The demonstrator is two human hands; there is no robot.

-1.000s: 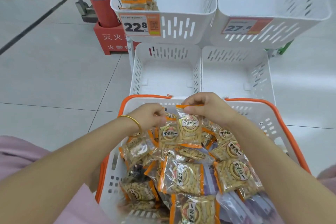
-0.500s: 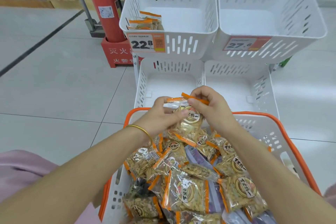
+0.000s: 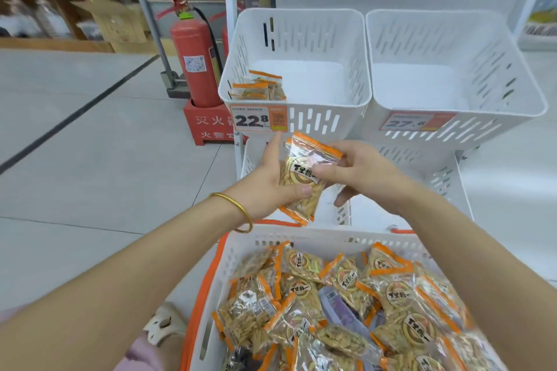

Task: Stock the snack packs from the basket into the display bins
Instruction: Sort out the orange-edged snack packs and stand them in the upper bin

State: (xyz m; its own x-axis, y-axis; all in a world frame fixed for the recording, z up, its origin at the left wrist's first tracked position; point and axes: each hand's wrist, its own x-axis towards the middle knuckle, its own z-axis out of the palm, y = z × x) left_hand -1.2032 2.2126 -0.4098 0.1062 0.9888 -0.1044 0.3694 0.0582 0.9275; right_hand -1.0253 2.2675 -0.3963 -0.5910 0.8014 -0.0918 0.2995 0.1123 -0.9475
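A white basket with an orange rim (image 3: 211, 274) sits low in front of me, filled with several clear snack packs (image 3: 340, 304) edged in orange. Above the basket, both hands hold a small stack of snack packs (image 3: 304, 181). My left hand (image 3: 271, 184) grips the stack from the left, thumb across its lower front. My right hand (image 3: 358, 172) pinches its right side, thumb on the label. Just above hangs the upper left display bin (image 3: 301, 39), tagged 22.8, with a few packs (image 3: 259, 89) in its front left corner.
The upper right bin (image 3: 452, 48), tagged 27.6, holds nothing. Two lower white bins (image 3: 446, 181) stand behind my hands, partly hidden. A red fire extinguisher (image 3: 194, 60) in a red stand sits left of the rack. Grey tiled floor spreads to the left.
Both hands have lifted the packs out of the basket and up toward the 22.8 bin. The view has tilted upward, showing more of the rack.
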